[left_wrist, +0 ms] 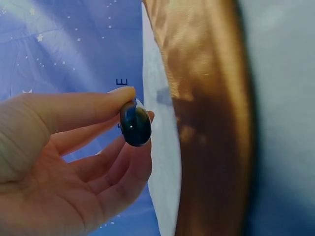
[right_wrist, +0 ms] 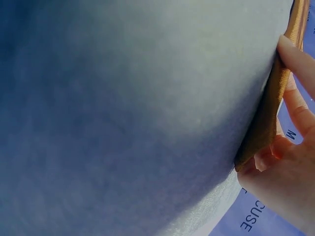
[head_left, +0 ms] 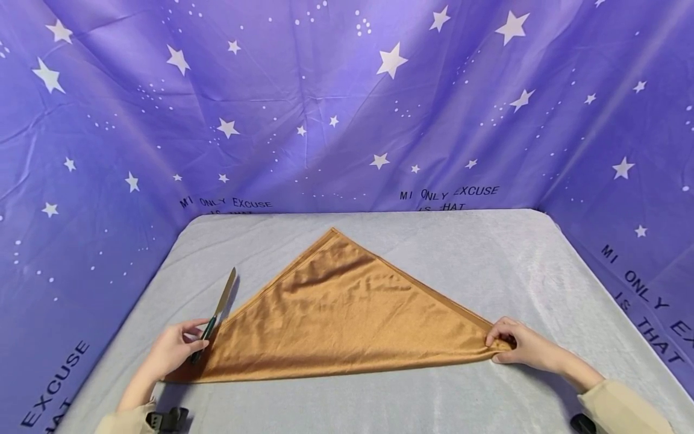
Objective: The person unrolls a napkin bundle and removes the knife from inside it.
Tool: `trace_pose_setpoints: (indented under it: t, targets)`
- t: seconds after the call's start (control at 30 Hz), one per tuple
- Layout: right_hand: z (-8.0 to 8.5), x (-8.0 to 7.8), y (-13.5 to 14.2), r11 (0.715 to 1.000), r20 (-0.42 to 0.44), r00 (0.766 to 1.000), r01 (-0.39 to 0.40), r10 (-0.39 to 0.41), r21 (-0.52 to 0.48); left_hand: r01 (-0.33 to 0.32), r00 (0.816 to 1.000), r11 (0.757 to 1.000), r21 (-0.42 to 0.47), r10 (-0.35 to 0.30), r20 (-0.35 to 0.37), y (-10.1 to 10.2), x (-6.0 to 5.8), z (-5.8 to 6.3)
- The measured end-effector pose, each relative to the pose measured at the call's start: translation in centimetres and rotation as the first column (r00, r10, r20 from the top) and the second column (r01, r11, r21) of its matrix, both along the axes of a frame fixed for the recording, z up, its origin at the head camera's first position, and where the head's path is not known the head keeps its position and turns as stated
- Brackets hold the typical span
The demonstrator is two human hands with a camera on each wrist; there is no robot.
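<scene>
My left hand (head_left: 175, 348) pinches the dark green handle of a knife (head_left: 225, 296) between thumb and fingers. Its narrow blade points away from me, beside the left slope of a golden-brown cloth (head_left: 336, 313). In the left wrist view the rounded handle end (left_wrist: 136, 127) faces the camera. Folded into a triangle, the cloth lies with its peak toward the back and its long edge toward me. At its right corner my right hand (head_left: 531, 348) grips the fabric between thumb and fingers; the right wrist view shows that corner (right_wrist: 268, 115) hanging down in the hand.
A pale grey cloth-covered table (head_left: 434, 398) lies beneath everything. Purple curtains (head_left: 336, 72) with white stars and printed lettering stand behind it and at both sides. Black devices (head_left: 169, 419) sit at both wrists.
</scene>
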State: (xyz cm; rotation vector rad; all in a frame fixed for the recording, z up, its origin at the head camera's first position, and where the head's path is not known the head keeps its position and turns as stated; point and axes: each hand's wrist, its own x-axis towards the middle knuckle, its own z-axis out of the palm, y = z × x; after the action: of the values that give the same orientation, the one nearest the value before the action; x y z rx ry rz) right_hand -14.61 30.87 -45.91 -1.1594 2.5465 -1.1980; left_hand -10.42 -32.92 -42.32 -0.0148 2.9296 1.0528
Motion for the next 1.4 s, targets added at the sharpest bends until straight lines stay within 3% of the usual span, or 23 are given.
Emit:
trace_pose_setpoints:
  t: [0.3, 0.67, 1.1, 1.4]
  targets:
    - [0.1, 0.1, 0.1, 1.000, 0.013, 1.000, 0.006, -0.006, 0.004, 0.024, 1.000, 1.000, 0.007, -0.024, -0.016, 0.2, -4.0, 0.6]
    - [0.3, 0.1, 0.0, 0.999, 0.023, 0.999, 0.028, -0.029, 0.042, 0.001, 1.000, 1.000, 0.031, -0.001, -0.010, 0.8, -8.7, -0.6]
    - [0.3, 0.2, 0.0, 0.999, 0.019, 0.999, 0.030, -0.031, 0.044, -0.048, 0.998, 0.997, 0.061, 0.045, 0.050, 2.3, -11.8, -0.9]
    - [0.2, 0.2, 0.0, 0.999, 0.012, 1.000, 0.024, -0.024, 0.034, -0.051, 0.998, 0.992, 0.117, 0.046, 0.046, 3.3, -13.5, -1.7]
